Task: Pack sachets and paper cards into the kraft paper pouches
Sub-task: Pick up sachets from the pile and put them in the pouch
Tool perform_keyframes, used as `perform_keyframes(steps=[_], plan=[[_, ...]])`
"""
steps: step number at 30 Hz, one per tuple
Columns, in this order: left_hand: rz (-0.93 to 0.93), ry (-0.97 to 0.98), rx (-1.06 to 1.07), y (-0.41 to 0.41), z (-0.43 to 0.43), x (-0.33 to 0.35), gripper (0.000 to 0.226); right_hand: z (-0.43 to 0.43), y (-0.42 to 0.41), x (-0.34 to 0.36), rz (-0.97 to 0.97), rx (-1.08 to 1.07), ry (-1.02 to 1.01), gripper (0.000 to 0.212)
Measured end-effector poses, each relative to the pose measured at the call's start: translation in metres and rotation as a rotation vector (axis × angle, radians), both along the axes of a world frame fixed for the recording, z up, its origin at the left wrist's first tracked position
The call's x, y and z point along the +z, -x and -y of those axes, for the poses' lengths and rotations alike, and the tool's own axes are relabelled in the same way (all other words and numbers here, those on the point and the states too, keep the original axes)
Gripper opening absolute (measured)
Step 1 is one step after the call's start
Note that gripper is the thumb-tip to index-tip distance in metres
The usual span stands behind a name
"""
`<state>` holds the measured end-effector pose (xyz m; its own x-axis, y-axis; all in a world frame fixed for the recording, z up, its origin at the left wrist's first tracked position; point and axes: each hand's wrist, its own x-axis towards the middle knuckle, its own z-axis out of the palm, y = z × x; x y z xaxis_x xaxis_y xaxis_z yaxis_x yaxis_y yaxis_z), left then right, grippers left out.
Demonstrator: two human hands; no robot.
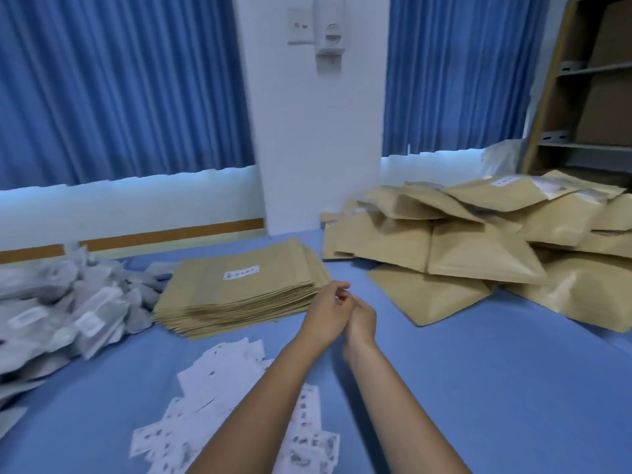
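Observation:
A flat stack of empty kraft pouches [239, 285] lies mid-table, the top one bearing a small white label. Grey sachets [68, 313] are heaped at the left. White paper cards [225, 374] are scattered on the blue table near me, partly under my left forearm. Filled, puffed kraft pouches [478, 251] pile up at the right. My left hand [328, 309] and my right hand [360, 318] meet just right of the stack, fingers loosely curled against each other. Neither hand holds anything that I can see.
The blue table [478, 388] spreads bare at front right. Blue curtains and a white pillar [318, 131] stand behind the table. A metal shelf with cardboard [588, 97] rises at the far right, behind the filled pouches.

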<state>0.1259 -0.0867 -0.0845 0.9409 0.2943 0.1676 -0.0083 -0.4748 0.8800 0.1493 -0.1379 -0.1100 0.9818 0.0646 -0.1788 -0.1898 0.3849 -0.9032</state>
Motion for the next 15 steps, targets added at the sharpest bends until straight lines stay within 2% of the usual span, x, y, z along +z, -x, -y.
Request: perform_keyframes(steps=[4,8,10,11,13,14,15], plan=[[0.028,-0.069,0.126,0.044,-0.058,-0.007,0.027,-0.066,0.031,-0.006,-0.028,0.185,-0.062,0.036],[0.067,-0.121,0.322,0.099,-0.115,-0.011,0.024,-0.128,0.074,-0.007,0.145,0.329,0.135,0.032],[0.049,-0.16,0.502,0.132,-0.139,-0.013,0.023,-0.16,0.097,-0.005,0.21,0.447,0.181,0.033],[-0.017,-0.274,0.636,0.149,-0.15,-0.015,0.026,-0.178,0.106,-0.006,0.21,0.51,0.178,0.029],[-0.369,-0.612,0.88,0.184,-0.166,-0.019,0.047,-0.209,0.114,-0.011,0.256,0.569,0.293,0.018],[-0.58,-0.665,0.949,0.205,-0.175,-0.022,0.061,-0.226,0.117,-0.016,0.325,0.6,0.398,0.023],[-0.727,-0.64,1.006,0.225,-0.184,-0.026,0.071,-0.239,0.118,-0.02,0.42,0.638,0.494,0.034]])
